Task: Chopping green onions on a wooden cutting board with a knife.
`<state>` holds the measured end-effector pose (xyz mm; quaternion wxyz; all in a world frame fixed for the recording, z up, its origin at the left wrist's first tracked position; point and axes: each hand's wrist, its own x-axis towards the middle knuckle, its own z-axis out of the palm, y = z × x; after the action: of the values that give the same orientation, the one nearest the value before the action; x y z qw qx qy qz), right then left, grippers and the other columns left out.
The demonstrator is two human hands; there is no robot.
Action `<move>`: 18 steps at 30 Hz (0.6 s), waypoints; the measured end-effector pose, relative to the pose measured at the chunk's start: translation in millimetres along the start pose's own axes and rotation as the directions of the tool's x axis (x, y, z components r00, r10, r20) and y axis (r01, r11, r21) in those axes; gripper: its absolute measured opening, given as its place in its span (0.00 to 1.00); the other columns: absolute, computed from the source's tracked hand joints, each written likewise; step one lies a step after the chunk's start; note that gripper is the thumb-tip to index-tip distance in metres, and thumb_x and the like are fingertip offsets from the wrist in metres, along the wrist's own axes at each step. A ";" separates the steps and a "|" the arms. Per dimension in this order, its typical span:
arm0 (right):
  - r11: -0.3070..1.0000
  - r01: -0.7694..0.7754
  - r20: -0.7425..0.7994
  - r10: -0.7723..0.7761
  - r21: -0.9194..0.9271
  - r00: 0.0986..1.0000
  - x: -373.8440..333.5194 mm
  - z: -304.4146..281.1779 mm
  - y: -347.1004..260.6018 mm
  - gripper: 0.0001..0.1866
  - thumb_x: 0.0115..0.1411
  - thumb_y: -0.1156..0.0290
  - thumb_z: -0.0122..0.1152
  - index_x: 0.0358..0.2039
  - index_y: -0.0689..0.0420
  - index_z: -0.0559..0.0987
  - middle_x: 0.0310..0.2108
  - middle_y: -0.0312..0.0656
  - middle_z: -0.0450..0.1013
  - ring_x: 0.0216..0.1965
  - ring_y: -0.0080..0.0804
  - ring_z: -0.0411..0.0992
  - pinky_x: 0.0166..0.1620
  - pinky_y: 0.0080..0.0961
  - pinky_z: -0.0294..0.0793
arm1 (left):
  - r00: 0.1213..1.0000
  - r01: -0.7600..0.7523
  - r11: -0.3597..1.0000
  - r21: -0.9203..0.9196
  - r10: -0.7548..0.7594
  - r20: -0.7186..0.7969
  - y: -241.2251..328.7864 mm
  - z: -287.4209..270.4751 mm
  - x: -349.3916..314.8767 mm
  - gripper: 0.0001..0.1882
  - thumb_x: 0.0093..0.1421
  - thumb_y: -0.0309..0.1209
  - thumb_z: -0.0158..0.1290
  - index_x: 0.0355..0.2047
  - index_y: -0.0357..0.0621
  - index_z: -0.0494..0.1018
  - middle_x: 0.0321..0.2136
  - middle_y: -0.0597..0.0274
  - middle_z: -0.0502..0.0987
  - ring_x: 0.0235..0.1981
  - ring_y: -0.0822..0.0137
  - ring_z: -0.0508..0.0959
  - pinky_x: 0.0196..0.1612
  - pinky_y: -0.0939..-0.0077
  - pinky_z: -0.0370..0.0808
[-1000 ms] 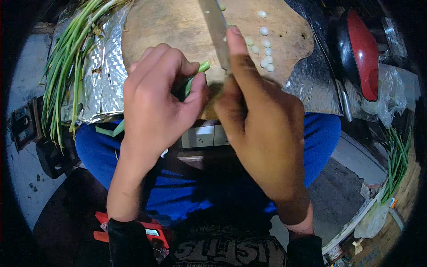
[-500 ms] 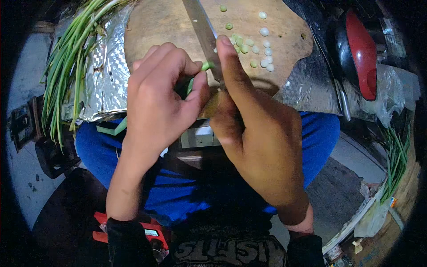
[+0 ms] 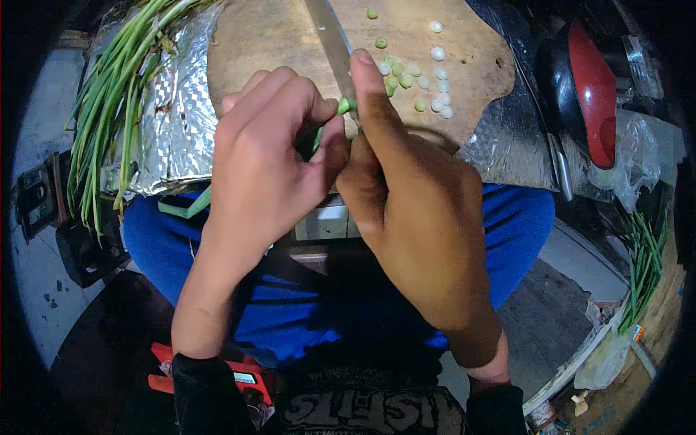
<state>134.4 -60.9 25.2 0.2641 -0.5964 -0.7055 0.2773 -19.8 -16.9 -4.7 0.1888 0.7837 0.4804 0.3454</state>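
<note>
My left hand [image 3: 272, 152] is closed around a green onion [image 3: 344, 106], its cut end poking out past the thumb and fingertips. A long green leaf [image 3: 190, 206] trails out below the wrist. My right hand [image 3: 424, 217] grips a knife [image 3: 330, 40], forefinger laid along the blade; the handle is hidden in the fist. The blade's edge meets the onion's end, over the near part of a wooden cutting board [image 3: 275, 36]. Several round onion slices [image 3: 399, 69], pale green and white, lie scattered on the board to the right of the blade.
A bundle of green onions [image 3: 116, 94] rests on silver foil [image 3: 181, 109] at the left. To the right sit a red and black object [image 3: 591, 94], a metal handle [image 3: 560, 167] and a clear plastic bag [image 3: 631, 152]. More green stalks [image 3: 645, 264] stand at far right.
The view has shifted slightly, moving the board and slices a little right and down in the picture. Both hands keep their holds, with the blade still at the onion's end.
</note>
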 end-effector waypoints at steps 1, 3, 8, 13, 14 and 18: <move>0.999 0.044 0.012 -0.044 0.014 0.999 1.4 0.5 2.1 0.40 0.62 0.71 0.63 0.71 0.62 0.55 0.27 0.55 0.74 0.26 0.50 0.77 0.28 0.44 0.76 | 1.000 -0.008 1.000 -0.009 0.008 -0.005 -0.9 1.0 0.1 0.11 0.46 0.21 0.63 0.26 0.39 0.70 0.24 0.55 0.71 0.30 0.49 0.74 0.35 0.60 0.68; 0.998 0.062 0.004 -0.062 -0.011 0.998 5.9 1.9 2.9 0.40 0.62 0.71 0.62 0.71 0.63 0.56 0.26 0.55 0.74 0.25 0.51 0.76 0.28 0.44 0.75 | 1.000 -0.019 1.000 -0.022 0.019 -0.010 -1.8 1.9 -0.2 0.11 0.46 0.21 0.63 0.26 0.39 0.70 0.24 0.55 0.71 0.30 0.49 0.74 0.35 0.60 0.68; 1.000 0.007 -0.092 -0.005 0.024 0.996 8.1 5.5 0.3 0.35 0.62 0.75 0.63 0.69 0.57 0.65 0.20 0.47 0.69 0.20 0.38 0.71 0.30 0.32 0.74 | 0.999 -0.016 1.000 -0.019 0.015 -0.035 -4.1 2.3 -0.8 0.12 0.45 0.21 0.63 0.26 0.39 0.70 0.25 0.54 0.71 0.30 0.48 0.74 0.34 0.59 0.68; 1.000 0.018 -0.142 -0.016 0.010 0.990 2.4 -10.1 6.1 0.33 0.62 0.77 0.62 0.68 0.56 0.68 0.23 0.50 0.72 0.19 0.38 0.69 0.29 0.29 0.74 | 1.000 -0.003 0.999 -0.034 0.002 -0.027 -3.2 3.9 -0.7 0.12 0.45 0.21 0.64 0.26 0.39 0.70 0.24 0.53 0.71 0.30 0.48 0.74 0.33 0.59 0.69; 1.000 0.019 -0.141 -0.017 0.012 0.990 1.1 -11.6 5.5 0.33 0.62 0.77 0.62 0.68 0.56 0.68 0.23 0.50 0.72 0.19 0.38 0.69 0.29 0.29 0.74 | 1.000 0.003 0.999 -0.039 -0.004 -0.023 -3.4 3.1 -0.8 0.12 0.45 0.21 0.64 0.26 0.40 0.70 0.24 0.53 0.71 0.30 0.48 0.74 0.33 0.59 0.69; 0.994 0.036 -0.096 -0.026 0.108 0.995 -4.4 -16.4 -0.5 0.34 0.61 0.79 0.61 0.68 0.56 0.68 0.27 0.52 0.73 0.22 0.40 0.69 0.33 0.29 0.74 | 1.000 0.001 0.998 -0.063 -0.002 -0.018 -4.8 2.0 -0.9 0.12 0.45 0.21 0.64 0.26 0.40 0.70 0.24 0.54 0.70 0.30 0.48 0.74 0.33 0.59 0.68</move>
<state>146.2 -64.0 36.9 0.3335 -0.5825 -0.6852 0.2828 -21.6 -15.4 -9.5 0.2092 0.7739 0.4717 0.3673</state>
